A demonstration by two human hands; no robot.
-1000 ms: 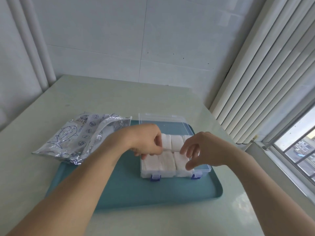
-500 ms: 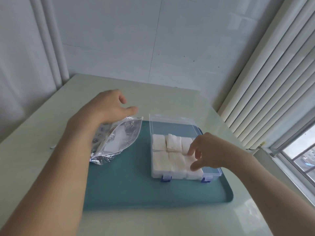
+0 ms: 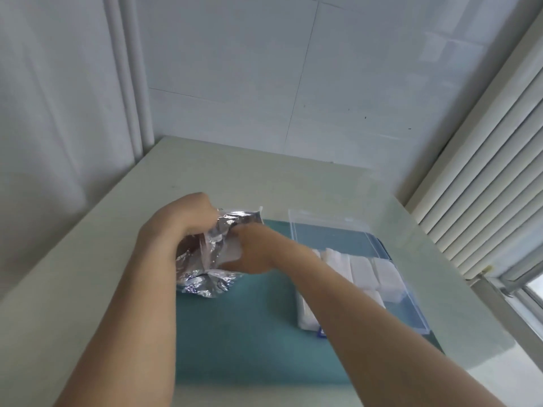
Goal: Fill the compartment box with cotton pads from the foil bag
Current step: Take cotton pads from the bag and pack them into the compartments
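My left hand (image 3: 176, 227) has its fingers curled round the far upper edge of the foil bag (image 3: 210, 259), gripping the crumpled foil. My right hand (image 3: 254, 249) reaches into the bag's mouth; its fingers are buried inside, so I cannot tell whether they hold anything. The bag lies at the left end of the teal tray (image 3: 244, 333), long axis running roughly away from me, mouth turned towards the far right. The compartment box (image 3: 411, 312) sits to the right on the tray, lid (image 3: 326, 230) open at the back, cotton pads (image 3: 361, 270) filling it; my right forearm hides its near left corner. The tray rests on the worktop (image 3: 88, 274).
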